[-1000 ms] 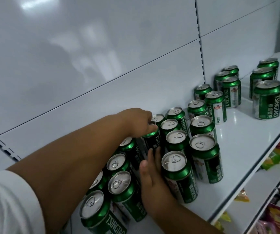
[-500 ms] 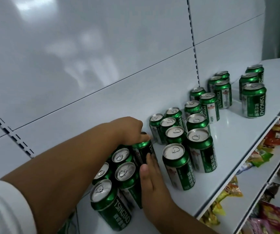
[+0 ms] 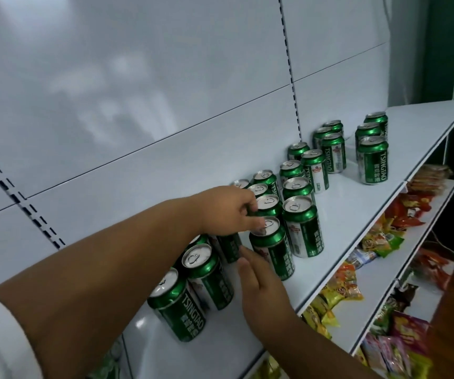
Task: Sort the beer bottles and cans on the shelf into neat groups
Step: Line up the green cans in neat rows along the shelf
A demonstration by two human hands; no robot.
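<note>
Several green Tsingtao beer cans stand upright on a white shelf (image 3: 357, 214). My left hand (image 3: 226, 212) reaches over them from the left, fingers curled round the top of one can (image 3: 230, 247) in the middle of the cluster. That hand hides the can's lid. My right hand (image 3: 261, 285) lies low on the shelf with straight fingers, its tips against the side of the front can (image 3: 273, 253). Two more cans (image 3: 206, 274) stand to the near left. No bottles are in view.
Further right stand a row of three cans (image 3: 372, 160) near the shelf's front edge and another small group (image 3: 330, 149) by the white back panel (image 3: 165, 105). Lower shelves on the right hold colourful snack packets (image 3: 384, 236).
My left hand has carried its can rightward, close beside the front can of the cluster. My right hand stays flat between them. The view has shifted left and back.
</note>
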